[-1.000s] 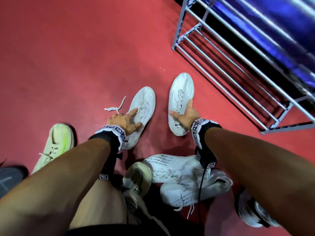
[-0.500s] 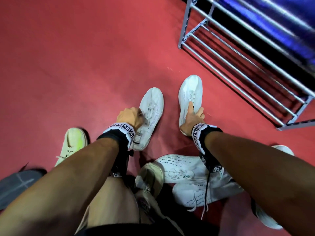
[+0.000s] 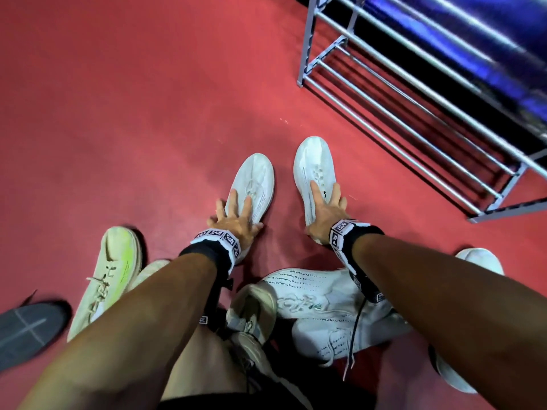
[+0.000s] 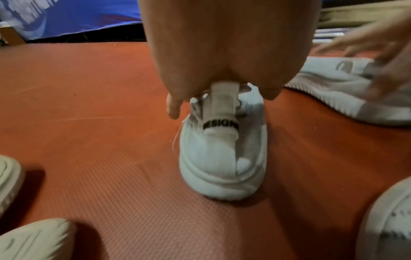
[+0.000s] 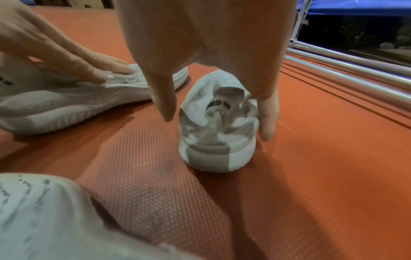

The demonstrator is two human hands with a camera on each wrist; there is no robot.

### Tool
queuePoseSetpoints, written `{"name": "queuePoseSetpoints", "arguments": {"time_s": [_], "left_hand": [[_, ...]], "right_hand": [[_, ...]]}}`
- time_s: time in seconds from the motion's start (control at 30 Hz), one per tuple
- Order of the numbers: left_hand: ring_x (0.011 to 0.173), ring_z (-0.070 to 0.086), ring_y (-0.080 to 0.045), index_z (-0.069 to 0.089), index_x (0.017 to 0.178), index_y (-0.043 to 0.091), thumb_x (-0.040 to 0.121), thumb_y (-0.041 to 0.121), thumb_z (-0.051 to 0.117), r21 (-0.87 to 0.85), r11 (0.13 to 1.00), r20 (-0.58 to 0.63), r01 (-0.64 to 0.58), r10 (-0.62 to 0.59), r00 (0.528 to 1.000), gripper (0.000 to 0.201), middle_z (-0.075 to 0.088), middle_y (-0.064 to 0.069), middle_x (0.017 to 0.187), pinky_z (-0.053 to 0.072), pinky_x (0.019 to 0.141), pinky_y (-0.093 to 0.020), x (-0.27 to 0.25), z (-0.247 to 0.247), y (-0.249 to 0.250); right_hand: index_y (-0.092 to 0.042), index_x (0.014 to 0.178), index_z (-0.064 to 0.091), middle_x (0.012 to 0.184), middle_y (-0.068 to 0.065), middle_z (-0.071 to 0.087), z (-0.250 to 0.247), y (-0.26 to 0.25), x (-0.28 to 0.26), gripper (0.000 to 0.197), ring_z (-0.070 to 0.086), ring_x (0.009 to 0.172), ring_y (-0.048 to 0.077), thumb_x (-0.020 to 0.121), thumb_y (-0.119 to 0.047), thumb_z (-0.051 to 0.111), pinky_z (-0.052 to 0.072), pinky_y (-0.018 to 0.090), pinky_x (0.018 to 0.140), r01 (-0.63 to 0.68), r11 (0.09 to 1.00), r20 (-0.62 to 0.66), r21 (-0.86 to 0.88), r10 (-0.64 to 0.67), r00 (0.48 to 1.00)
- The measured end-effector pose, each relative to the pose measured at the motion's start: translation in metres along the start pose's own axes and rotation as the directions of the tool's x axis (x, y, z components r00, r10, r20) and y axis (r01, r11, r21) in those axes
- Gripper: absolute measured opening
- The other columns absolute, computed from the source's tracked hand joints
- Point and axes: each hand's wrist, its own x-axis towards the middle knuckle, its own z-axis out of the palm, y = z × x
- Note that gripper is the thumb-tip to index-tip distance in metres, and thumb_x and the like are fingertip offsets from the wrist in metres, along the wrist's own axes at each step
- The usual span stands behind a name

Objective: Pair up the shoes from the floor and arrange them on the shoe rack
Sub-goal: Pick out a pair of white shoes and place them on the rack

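Observation:
Two matching white sneakers stand side by side on the red floor, toes pointing away from me. My left hand (image 3: 236, 220) lies over the rear of the left sneaker (image 3: 254, 182) with fingers straight and spread. The left wrist view shows that sneaker's heel (image 4: 222, 158) and pull tab below my palm. My right hand (image 3: 324, 208) rests the same way on the right sneaker (image 3: 315, 164). In the right wrist view its thumb and a finger hang straight on either side of the heel (image 5: 218, 140). The metal shoe rack (image 3: 414, 113) stands at the upper right, its bars bare.
Around my legs lie other shoes: a cream and neon-green sneaker (image 3: 109, 276), a dark grey shoe (image 3: 26, 327), a beige sneaker (image 3: 251, 309), two white patterned sneakers (image 3: 310, 291) and a white shoe (image 3: 479, 261) at the right. Open red floor stretches to the upper left.
Both hands gripped the white sneakers half a second ago; now their fingers are straightened and spread. The two sneakers have ended up closer and parallel.

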Motion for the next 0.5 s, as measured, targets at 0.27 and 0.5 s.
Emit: {"name": "queuePoseSetpoints", "arguments": {"time_s": [0.27,0.5], "left_hand": [[0.128,0.028,-0.036,-0.013,0.153,0.022,0.085,0.052,0.06,0.151,0.988,-0.182,-0.031,0.058,0.981,0.105,-0.027,-0.014,0.157,0.037,0.103,-0.043,0.003,0.023,-0.005],[0.128,0.028,-0.038,-0.009,0.154,0.015,0.092,0.05,0.051,0.084,0.994,-0.226,-0.065,0.083,0.971,0.093,-0.021,-0.018,0.158,0.032,0.106,-0.043,0.019,0.007,0.056]], "right_hand": [[-0.057,0.144,-0.016,0.153,0.002,-0.04,0.001,0.002,0.02,0.105,-0.008,0.144,0.048,0.08,-0.06,0.068,0.037,0.06,0.105,0.004,0.993,0.098,-0.115,0.007,0.995],[-0.053,0.149,-0.002,0.16,0.005,-0.019,-0.015,0.023,0.017,0.077,0.024,0.133,0.039,0.095,-0.042,0.051,0.04,0.049,0.093,0.063,0.986,-0.023,-0.153,-0.067,0.998]]}}
